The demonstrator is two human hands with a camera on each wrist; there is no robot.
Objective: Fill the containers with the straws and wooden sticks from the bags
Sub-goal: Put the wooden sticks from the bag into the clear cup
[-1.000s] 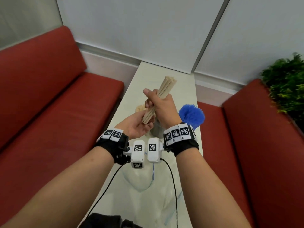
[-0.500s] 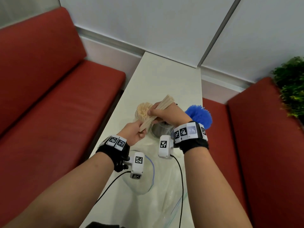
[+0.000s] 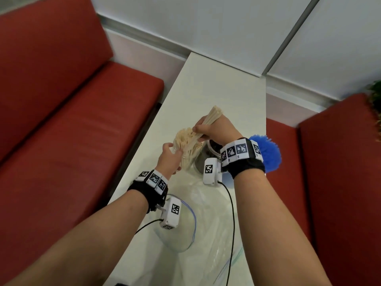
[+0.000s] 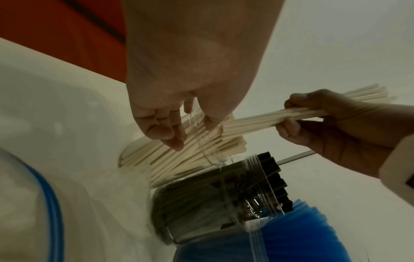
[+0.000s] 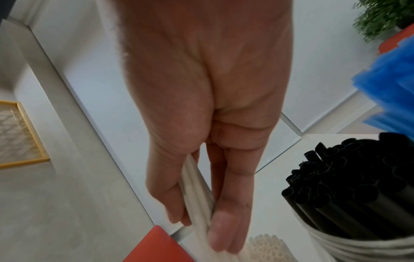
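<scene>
The right hand (image 3: pixel 216 131) has its fingers clamped on a bundle of pale sticks (image 3: pixel 212 116) slanting into the clear jar (image 3: pixel 186 155) on the worktop (image 3: pixel 216 89) – left hand (image 3: pixel 170 157) cupping the jar, fingers curled round it – so next, I judge, lower and release.

You're looking down at a narrow white glossy table (image 3: pixel 216 89) running btwn two red padded bench seats (image 3: pixel 72 120), w/ pale grey wall panels (image 3: pixel 185 21) behind & a green leafy plant (image 3: pixel 376 104) showing at far right.
</scene>
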